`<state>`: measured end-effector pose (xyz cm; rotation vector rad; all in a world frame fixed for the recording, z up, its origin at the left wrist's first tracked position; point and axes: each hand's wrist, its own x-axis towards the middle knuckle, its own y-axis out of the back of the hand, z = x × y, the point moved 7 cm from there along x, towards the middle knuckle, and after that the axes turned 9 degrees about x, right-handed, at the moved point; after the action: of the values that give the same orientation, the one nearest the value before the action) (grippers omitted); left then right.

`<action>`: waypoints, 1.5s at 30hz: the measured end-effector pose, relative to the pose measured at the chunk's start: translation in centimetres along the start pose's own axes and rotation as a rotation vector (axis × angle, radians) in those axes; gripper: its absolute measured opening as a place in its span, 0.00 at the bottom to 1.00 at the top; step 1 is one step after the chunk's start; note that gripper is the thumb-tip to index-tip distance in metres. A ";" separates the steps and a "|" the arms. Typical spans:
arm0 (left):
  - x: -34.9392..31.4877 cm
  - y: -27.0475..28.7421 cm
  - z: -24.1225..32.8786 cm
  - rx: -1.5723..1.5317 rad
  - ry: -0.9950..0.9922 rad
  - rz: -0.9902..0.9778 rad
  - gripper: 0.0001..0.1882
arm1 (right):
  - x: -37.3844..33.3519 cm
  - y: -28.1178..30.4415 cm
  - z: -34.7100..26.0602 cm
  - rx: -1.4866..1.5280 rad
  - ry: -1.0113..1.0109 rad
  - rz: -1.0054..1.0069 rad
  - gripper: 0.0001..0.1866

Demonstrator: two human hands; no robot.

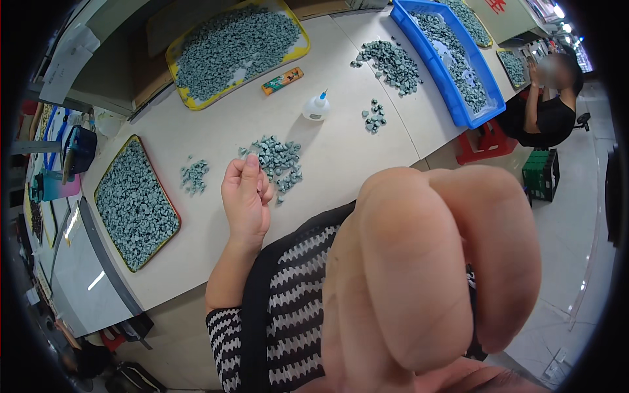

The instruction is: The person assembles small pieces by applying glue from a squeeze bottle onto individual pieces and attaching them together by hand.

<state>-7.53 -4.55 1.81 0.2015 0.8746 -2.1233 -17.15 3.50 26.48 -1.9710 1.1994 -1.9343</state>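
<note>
My left hand (246, 200) is closed over the table, thumb laid against the curled fingers; whatever it holds is hidden. Just beyond it lies a loose pile of small grey-green stone-like pieces (278, 157), with a smaller heap (194, 176) to its left. My right hand (419, 255) is raised very close to the camera and fills much of the lower right. Its large fingers are bent with their tips pointing down, and I cannot make out anything between them. A small white squeeze bottle (316, 109) with a blue tip stands past the pile.
Trays of similar pieces stand at the left (171, 208) and far side (303, 47). A colourful narrow box (282, 80) lies nearby. Farther right are two more heaps (393, 65) (374, 118) and a blue bin (468, 118). A person (547, 108) sits beyond a red stool (485, 145).
</note>
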 end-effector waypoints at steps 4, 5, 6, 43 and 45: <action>0.2 -0.3 0.3 0.012 -0.005 -0.003 0.13 | 0.1 0.2 -1.0 0.002 -0.004 0.000 0.05; 0.3 -0.3 0.3 0.012 -0.003 -0.004 0.13 | 0.4 1.0 -0.5 0.000 -0.006 0.002 0.05; 0.4 -0.3 0.2 0.008 0.003 -0.014 0.13 | 0.5 1.2 0.1 -0.002 -0.008 0.002 0.05; 0.6 2.9 3.3 -0.092 0.117 0.041 0.12 | -12.6 16.8 -1.9 -1.884 -0.667 0.735 0.28; 0.6 3.0 3.4 -0.083 0.104 0.031 0.12 | -12.4 17.1 -1.5 -1.953 -0.687 0.646 0.26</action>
<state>-5.23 -8.41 2.51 0.2836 1.0116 -2.0580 -24.24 0.05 6.81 -1.5746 3.0974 0.7896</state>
